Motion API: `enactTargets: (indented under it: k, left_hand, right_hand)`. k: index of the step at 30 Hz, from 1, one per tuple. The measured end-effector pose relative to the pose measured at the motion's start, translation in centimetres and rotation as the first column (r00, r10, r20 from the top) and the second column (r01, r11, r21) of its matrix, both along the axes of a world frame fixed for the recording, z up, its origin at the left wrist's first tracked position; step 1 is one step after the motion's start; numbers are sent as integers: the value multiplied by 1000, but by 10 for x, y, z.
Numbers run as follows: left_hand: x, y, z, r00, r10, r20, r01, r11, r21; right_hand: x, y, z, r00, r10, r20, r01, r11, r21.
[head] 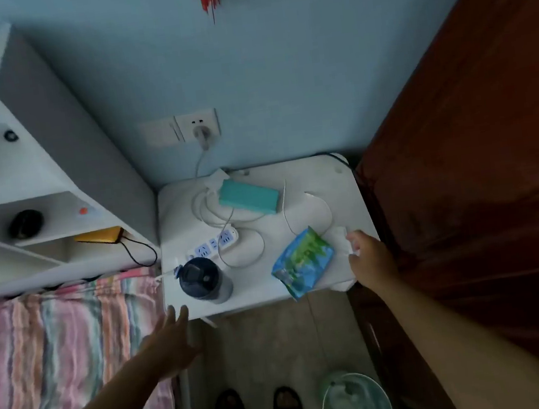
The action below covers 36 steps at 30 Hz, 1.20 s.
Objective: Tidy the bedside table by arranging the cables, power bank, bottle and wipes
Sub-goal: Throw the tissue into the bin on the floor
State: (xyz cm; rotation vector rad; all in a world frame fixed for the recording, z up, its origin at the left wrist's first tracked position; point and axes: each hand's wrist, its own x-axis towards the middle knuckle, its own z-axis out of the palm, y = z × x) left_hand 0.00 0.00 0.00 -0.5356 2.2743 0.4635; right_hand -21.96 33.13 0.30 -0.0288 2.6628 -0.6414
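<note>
As right hand [369, 256] reached open over crumpled tissue [340, 239] at tabletop [332, 176] right edge, wipes [304, 261] lay centre-right; left hand [172, 338] hovered open, lower left. Advisable: pinch tissue clear of cables [242, 241].

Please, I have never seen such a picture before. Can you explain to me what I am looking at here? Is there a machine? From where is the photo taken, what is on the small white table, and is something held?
There is no machine. A person wears a wide-angle camera on the head, looking down at their own bare hands.

On the white bedside table lie a teal power bank, tangled white cables, a power strip, a dark bottle and a blue-green wipes pack.

The left hand is open, below the table's near edge, holding nothing. The right hand touches a white tissue at the table's right edge; whether it grips it is unclear.
</note>
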Motion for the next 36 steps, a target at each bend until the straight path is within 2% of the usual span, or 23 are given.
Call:
enactTargets:
  k: [2, 8, 11, 17, 23, 30, 33, 36]
  left_hand:
    - [-3, 0, -19, 999, -42, 7, 42, 998, -53]
    - [0, 1, -68, 990, -141, -5, 139, 982, -127]
    - [1, 1, -81, 986, -167, -27, 162, 979, -124]
    - [0, -1, -93, 992, -25, -124, 16, 997, -73]
    - [1, 1, -101, 988, 23, -153, -27, 999, -24]
    - [8, -1, -102, 985, 88, -148, -95, 995, -42]
    - [11, -5, -96, 977, 133, -167, -142, 989, -43]
    - [14, -3, -88, 981, 140, -133, -149, 987, -58]
  right_hand:
    - [-13, -3, -20, 1000, 15, 18, -16, 999, 44]
    - [-36, 4, -72, 963, 161, 215, -199, 965, 170]
    - [-46, 6, -88, 963, 179, 200, -221, 952, 213]
    - [-52, 7, -104, 964, 232, 126, -261, 914, 311]
    - [-42, 0, -111, 995, 87, -42, -75, 970, 232]
    - [-11, 14, -104, 997, 62, -50, -50, 975, 219]
    - [22, 34, -96, 996, -43, -84, 48, 997, 55]
    - [72, 59, -96, 963, -268, 3, 266, 955, -131]
